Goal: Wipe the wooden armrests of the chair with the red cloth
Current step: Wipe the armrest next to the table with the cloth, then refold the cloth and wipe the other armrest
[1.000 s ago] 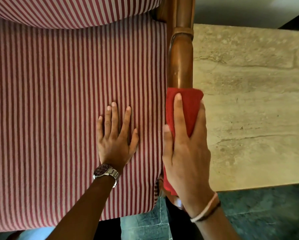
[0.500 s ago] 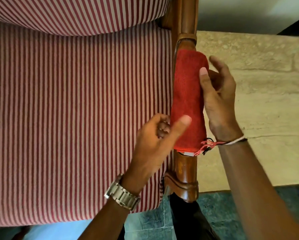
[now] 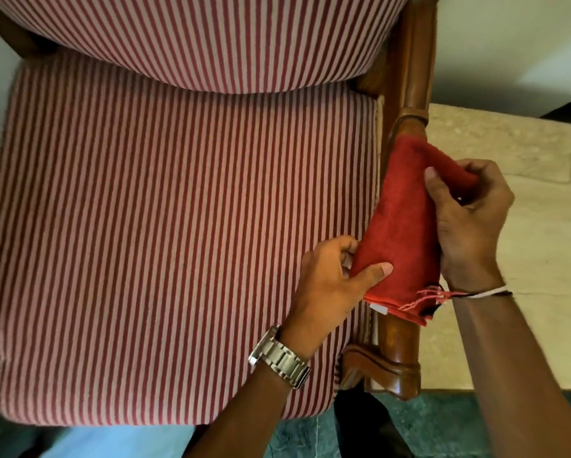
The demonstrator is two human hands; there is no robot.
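The red cloth [image 3: 404, 223] is draped over the right wooden armrest [image 3: 409, 90] of the striped chair and hides its middle stretch. My left hand [image 3: 330, 282], with a metal watch on the wrist, pinches the cloth's near inner corner between thumb and fingers. My right hand [image 3: 466, 219] grips the cloth's far outer edge and lifts a fold off the wood. The armrest's carved front end [image 3: 393, 368] shows bare below the cloth. The left armrest is almost out of view.
The red-and-white striped seat cushion [image 3: 178, 242] fills the left and middle, with the striped backrest [image 3: 211, 41] above. A beige stone slab [image 3: 541, 259] lies right of the armrest. Green floor [image 3: 426, 424] shows at the bottom.
My left hand left the seat cushion and took hold of the cloth's near corner. My right hand shifted from pressing flat on the cloth to gripping its far edge.
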